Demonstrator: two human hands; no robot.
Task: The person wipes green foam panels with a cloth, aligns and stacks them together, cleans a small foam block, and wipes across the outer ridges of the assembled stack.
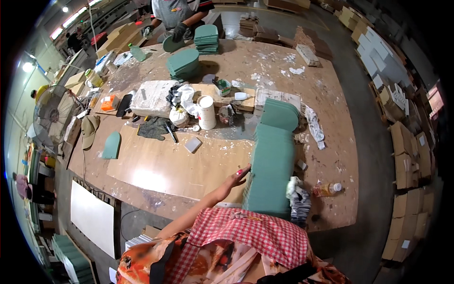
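Note:
My left hand [238,176] reaches in from below with its fingers stretched out. Its fingertips are at the left edge of a long row of overlapping green panels [270,165], seemingly touching it. Something small and red shows on one finger. At the far end of the row, the panels have a rounded end [280,113]. A single green panel with a rounded top [111,145] lies apart on the left of the table. My right hand does not show.
A white cloth [294,187] and a plastic bottle [327,190] lie right of the row. Ahead are a white canister [206,112], a grey glove [153,128] and a small block [193,145]. Across the table, a gloved person [179,32] handles green panels beside two stacks [183,64].

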